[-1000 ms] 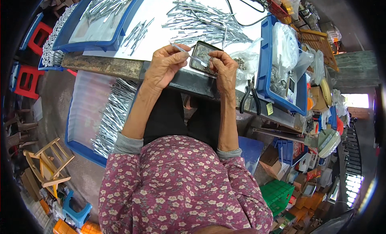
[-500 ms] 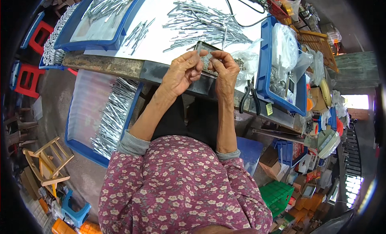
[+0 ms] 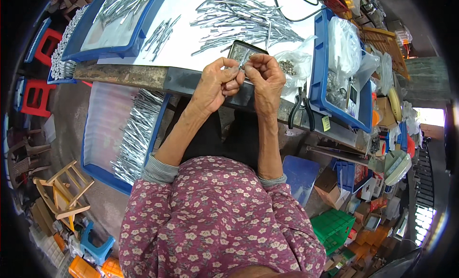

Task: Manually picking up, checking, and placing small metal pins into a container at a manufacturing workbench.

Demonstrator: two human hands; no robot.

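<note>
Over the table's near edge, my left hand (image 3: 216, 84) is closed in a pinch on a thin silver metal rod (image 3: 244, 57), which tilts up to the right. My right hand (image 3: 267, 84) is closed too, its fingertips drawn together beside the rod; whatever they pinch is too small to make out. Just behind my fingers lies a shallow dark-rimmed tin (image 3: 236, 49), partly hidden by them. Small brownish metal parts (image 3: 287, 67) lie to its right by a clear plastic bag (image 3: 300, 63). Farther back spreads a large pile of silver rods (image 3: 239, 22).
Black-handled pliers (image 3: 301, 110) hang over the table edge at right, beside a blue tray (image 3: 318, 67) of plastic bags. A smaller rod bunch (image 3: 161, 38) and another blue tray (image 3: 136, 46) lie left. Below stands a blue bin (image 3: 91, 134) holding rods.
My fingertips have come closer together. The rod, upright before, now slants between them. The whole view has shifted slightly.
</note>
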